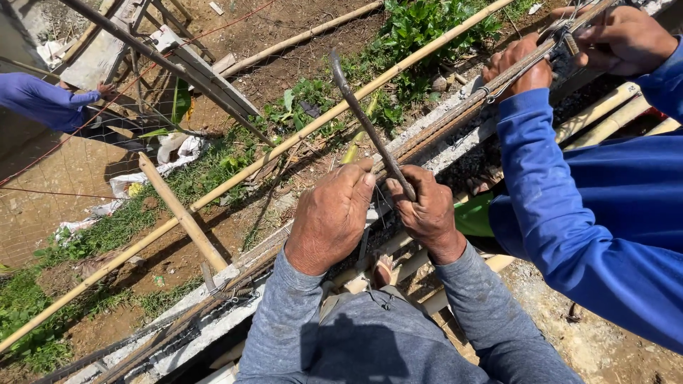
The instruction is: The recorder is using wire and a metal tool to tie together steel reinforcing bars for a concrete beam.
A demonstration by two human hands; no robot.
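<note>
Long bamboo pole slanting across bare earth and green weeds, shorter bamboo stake leaning under it, crumpled white sacking on the grass, a co-worker's blue sleeve at right, another blue sleeve far left beside wire mesh.

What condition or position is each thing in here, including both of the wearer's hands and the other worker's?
left hand: closed, pressing on the rebar bundle.
right hand: closed in a grip on the hooked metal tool.
hooked metal tool: tilted, its curved end pointing up.
rebar bundle: lying along the concrete edge, held together with wire.
co-worker's hands: both closed on the rebar.
bamboo pole: lying slantwise, unbroken.
</note>
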